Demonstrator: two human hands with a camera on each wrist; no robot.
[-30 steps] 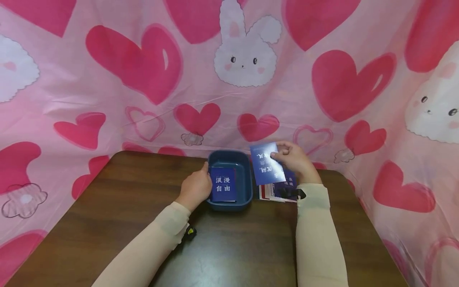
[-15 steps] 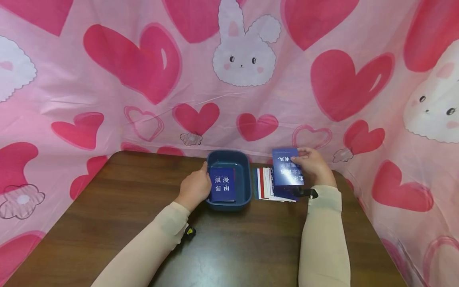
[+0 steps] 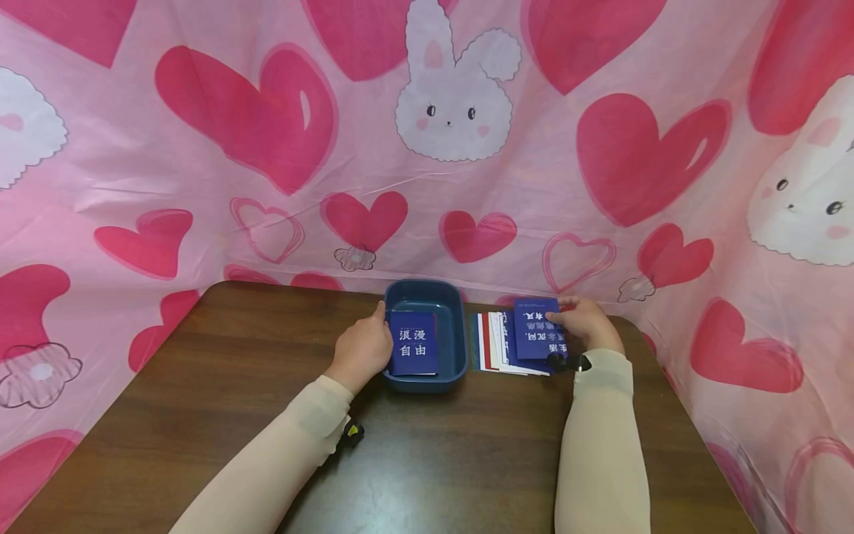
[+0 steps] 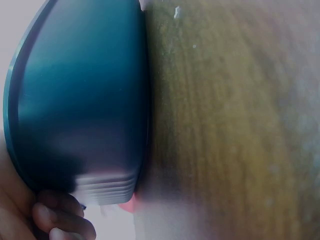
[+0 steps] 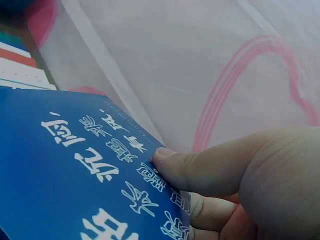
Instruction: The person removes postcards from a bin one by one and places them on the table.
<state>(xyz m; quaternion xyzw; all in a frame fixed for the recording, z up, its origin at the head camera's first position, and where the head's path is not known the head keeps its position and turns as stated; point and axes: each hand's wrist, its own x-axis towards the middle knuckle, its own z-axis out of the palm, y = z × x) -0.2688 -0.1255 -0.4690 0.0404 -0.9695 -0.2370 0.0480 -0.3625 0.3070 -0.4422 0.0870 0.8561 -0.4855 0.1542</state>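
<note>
My left hand (image 3: 362, 347) grips the left rim of a dark blue rectangular dish (image 3: 455, 374), thumb on top; its curled fingertips (image 4: 62, 215) show by the ridged end in the left wrist view. Inside the dish lies a blue card (image 3: 414, 343) with large white characters. My right hand (image 3: 587, 324) pinches another blue card (image 3: 536, 328) by its right edge, thumb over the printed face. The held card overlaps a fanned row of cards (image 3: 492, 343) right of the dish, hiding part of it. White lettering on the held card (image 5: 60, 165) looks turned around.
The dish and cards rest on a brown wooden table (image 3: 427, 460). Right behind its back edge hangs a pink curtain (image 3: 287, 215) printed with hearts and rabbits. A small black device (image 3: 353, 430) sits by the left cuff.
My right hand has moved right with the blue card, then lowered it over the right end of the fanned row. The left hand and dish stay in place.
</note>
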